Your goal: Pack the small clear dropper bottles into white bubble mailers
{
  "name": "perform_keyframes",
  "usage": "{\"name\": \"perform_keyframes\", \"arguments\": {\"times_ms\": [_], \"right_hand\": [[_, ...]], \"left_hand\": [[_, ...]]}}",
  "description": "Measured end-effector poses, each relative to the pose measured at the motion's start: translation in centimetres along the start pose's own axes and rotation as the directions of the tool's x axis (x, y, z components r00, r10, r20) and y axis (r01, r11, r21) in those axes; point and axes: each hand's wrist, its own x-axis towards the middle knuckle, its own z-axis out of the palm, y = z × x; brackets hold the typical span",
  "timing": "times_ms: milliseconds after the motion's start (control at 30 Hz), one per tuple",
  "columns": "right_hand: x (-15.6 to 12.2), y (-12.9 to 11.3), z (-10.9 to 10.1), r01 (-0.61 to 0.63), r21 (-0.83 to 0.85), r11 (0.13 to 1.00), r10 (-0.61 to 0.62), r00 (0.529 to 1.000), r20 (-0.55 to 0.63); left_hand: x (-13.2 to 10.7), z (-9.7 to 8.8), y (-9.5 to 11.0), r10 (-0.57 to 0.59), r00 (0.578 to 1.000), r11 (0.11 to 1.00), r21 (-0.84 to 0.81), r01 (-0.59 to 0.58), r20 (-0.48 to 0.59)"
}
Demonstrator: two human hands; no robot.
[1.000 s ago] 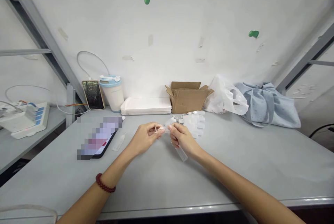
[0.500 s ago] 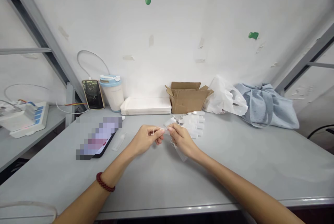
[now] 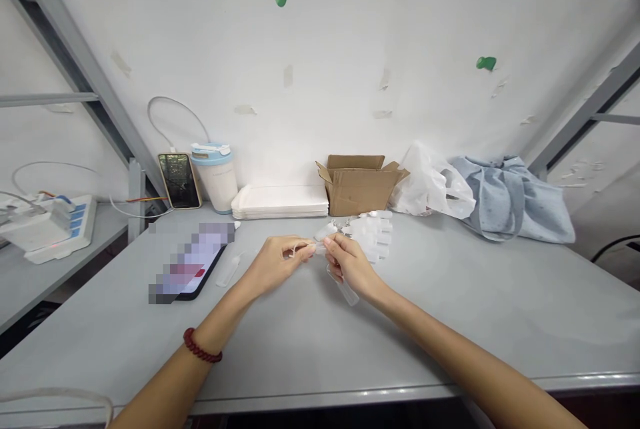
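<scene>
"Where do we have the white cord (image 3: pixel 294 251)?"

"Between the fingertips of our left hand (image 3: pixel 280 261) and right hand (image 3: pixel 350 265), over the middle of the desk (image 3: pixel 300 355). Both pinch with thumb and forefinger; the pale bit at the tips is too small for us to make out."

"And around them?"

"We see 1 clear plastic piece (image 3: pixel 349 293) below our right hand, a heap of clear pieces (image 3: pixel 375 237) just behind it, and 1 loose clear piece (image 3: pixel 229 271) between our left hand and the phone (image 3: pixel 213 255). Farther back stands an open cardboard box (image 3: pixel 360 193)."
</scene>
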Motion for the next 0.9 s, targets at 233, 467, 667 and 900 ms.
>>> {"name": "perform_keyframes", "arguments": {"times_ms": [233, 467, 667, 900], "right_hand": [[-0.1, 0.1, 0.2, 0.026, -0.026, 0.999, -0.027, 0.999, -0.020], [0.4, -0.2, -0.4, -0.074, 0.071, 0.995, 0.081, 0.991, -0.103], [1.1, -1.1, -2.9, 0.193, -0.425, 0.885, -0.325, 0.908, -0.265], [2.5, 0.7, -4.5, 0.212, -0.788, 0.578, -0.515, 0.844, -0.151]], "left_hand": [[0.0, 0.3, 0.3, -0.111, 0.992, 0.994, 0.000, 0.111, 0.061], [0.6, -0.1, -0.9, -0.063, 0.998, 0.988, 0.142, 0.061, 0.015], [0.8, -6.2, -6.1, -0.087, 0.894, 0.780, 0.527, 0.336, -0.440], [0.0, -8.6, -10.3, -0.145, 0.920, 0.558, 0.738, 0.379, -0.363]]}}
